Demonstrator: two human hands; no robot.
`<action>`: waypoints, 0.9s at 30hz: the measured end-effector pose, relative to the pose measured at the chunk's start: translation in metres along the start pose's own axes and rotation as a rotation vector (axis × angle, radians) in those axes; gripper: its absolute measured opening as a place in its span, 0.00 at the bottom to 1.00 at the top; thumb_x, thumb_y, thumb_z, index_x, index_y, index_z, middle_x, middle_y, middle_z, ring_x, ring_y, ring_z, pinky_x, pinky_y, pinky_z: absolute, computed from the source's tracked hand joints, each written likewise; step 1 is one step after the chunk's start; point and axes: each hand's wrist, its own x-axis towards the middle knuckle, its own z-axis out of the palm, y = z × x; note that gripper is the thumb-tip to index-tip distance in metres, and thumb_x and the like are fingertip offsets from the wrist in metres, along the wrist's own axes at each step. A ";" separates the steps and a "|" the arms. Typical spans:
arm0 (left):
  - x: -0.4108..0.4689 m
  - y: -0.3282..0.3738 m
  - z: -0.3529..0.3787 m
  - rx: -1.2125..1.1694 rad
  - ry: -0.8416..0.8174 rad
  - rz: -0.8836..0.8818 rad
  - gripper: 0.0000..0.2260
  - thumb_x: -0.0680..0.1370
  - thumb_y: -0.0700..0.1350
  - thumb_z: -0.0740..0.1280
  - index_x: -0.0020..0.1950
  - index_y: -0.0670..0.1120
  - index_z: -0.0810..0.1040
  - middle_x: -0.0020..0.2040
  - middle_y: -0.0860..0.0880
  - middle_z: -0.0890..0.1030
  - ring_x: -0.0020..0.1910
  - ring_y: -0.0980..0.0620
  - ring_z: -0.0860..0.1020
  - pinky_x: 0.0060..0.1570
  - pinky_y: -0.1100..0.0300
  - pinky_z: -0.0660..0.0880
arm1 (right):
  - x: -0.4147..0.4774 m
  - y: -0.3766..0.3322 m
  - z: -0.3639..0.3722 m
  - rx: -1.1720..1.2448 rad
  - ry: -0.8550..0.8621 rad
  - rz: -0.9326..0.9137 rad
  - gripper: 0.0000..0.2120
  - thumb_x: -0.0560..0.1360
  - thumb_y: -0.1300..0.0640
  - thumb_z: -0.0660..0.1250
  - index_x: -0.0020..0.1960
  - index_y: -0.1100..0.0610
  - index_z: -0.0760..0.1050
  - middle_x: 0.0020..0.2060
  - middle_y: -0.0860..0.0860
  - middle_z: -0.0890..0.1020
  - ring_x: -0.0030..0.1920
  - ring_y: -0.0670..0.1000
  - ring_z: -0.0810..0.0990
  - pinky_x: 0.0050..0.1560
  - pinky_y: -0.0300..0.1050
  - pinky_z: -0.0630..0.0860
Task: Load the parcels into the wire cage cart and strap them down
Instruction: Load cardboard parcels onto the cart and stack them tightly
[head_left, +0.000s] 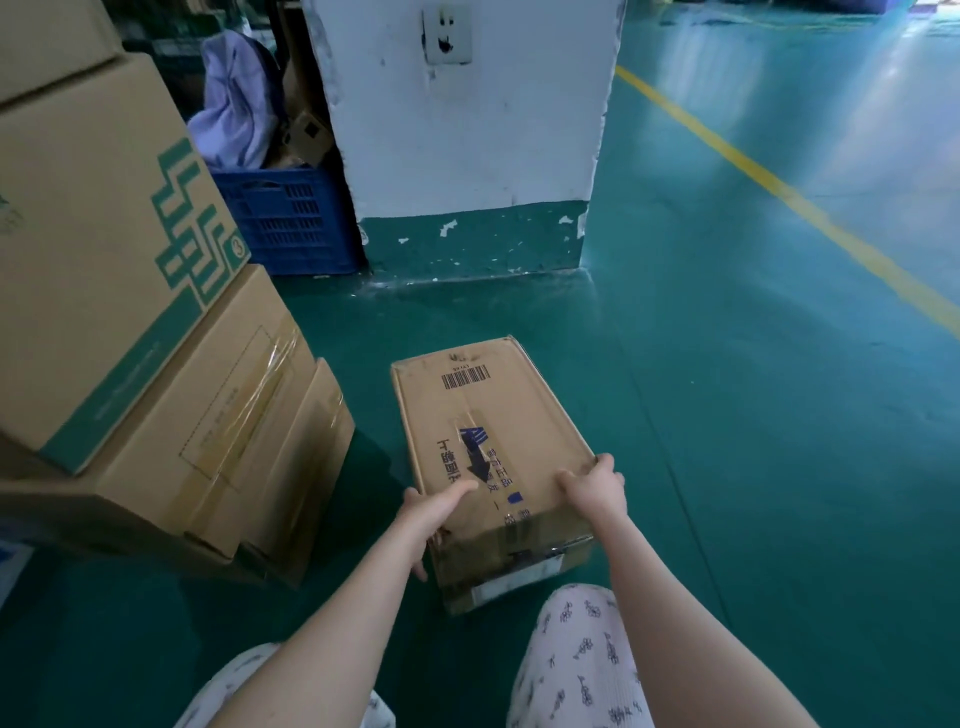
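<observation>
A long brown cardboard parcel (483, 426) with a barcode and dark blue print lies on the green floor in front of my knees. My left hand (434, 512) grips its near left edge, thumb on top and fingers down the side. On the near right corner, my right hand (592, 486) holds the parcel with its fingers curled over the top edge. No wire cage cart or strap is in view.
A stack of larger cardboard boxes (130, 332) stands at the left. Behind it a blue plastic crate (291, 221) holds cloth and cardboard. A white and green pillar (467, 156) rises ahead. A yellow line (779, 192) crosses the green floor at the right.
</observation>
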 end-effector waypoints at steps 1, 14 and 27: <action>-0.001 0.000 -0.001 -0.029 0.026 0.037 0.44 0.71 0.59 0.71 0.76 0.47 0.48 0.74 0.41 0.60 0.70 0.34 0.62 0.62 0.31 0.64 | -0.002 -0.004 -0.003 0.028 0.011 -0.032 0.27 0.77 0.52 0.63 0.71 0.59 0.57 0.65 0.59 0.65 0.60 0.61 0.72 0.59 0.52 0.69; -0.051 -0.001 -0.031 -0.356 0.211 0.280 0.26 0.74 0.57 0.66 0.67 0.46 0.67 0.55 0.45 0.76 0.48 0.49 0.75 0.41 0.55 0.73 | -0.055 -0.069 -0.014 -0.019 0.087 -0.202 0.29 0.77 0.49 0.61 0.72 0.62 0.57 0.68 0.58 0.65 0.66 0.61 0.66 0.63 0.58 0.67; -0.090 -0.019 -0.082 -0.477 0.422 0.294 0.23 0.76 0.60 0.61 0.64 0.47 0.68 0.53 0.48 0.74 0.50 0.49 0.72 0.49 0.54 0.70 | -0.093 -0.116 0.004 -0.288 0.119 -0.537 0.24 0.77 0.47 0.57 0.66 0.62 0.66 0.62 0.58 0.73 0.61 0.61 0.72 0.55 0.52 0.69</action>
